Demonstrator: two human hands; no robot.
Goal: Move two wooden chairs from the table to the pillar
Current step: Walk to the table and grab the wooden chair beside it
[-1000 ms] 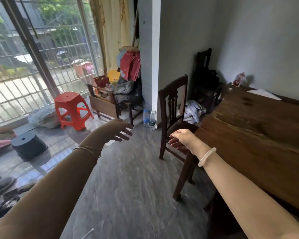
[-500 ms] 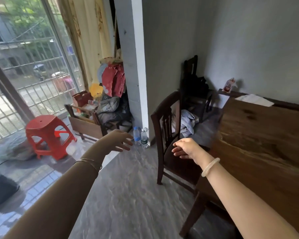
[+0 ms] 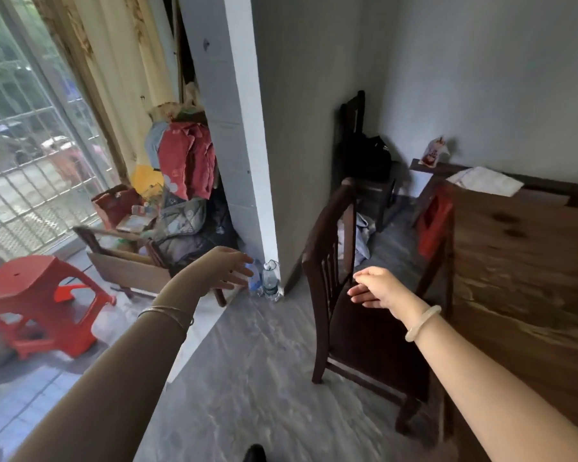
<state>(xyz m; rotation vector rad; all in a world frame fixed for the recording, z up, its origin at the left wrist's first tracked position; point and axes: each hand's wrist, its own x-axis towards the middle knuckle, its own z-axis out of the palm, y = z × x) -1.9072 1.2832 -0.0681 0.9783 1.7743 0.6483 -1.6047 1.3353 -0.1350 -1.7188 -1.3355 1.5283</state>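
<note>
Chairs number two as we count them: one wooden chair (image 3: 344,295) tucked at the table (image 3: 521,281), another (image 3: 357,151) farther back beside the pillar (image 3: 237,135). Our left hand (image 3: 226,270) and right hand (image 3: 377,288) both reach out spread and empty, the right hovering over the near chair's seat. Two water bottles (image 3: 264,278) stand at the pillar's foot.

Red stool (image 3: 37,295), 2 bottles (image 3: 270,278), maybe clothes (image 3: 184,161).

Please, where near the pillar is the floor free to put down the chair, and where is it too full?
Free: the grey floor between the pillar, the near chair and the red stool. Crowded: two water bottles stand at the pillar's foot, and a clothes pile fills its window side.
</note>
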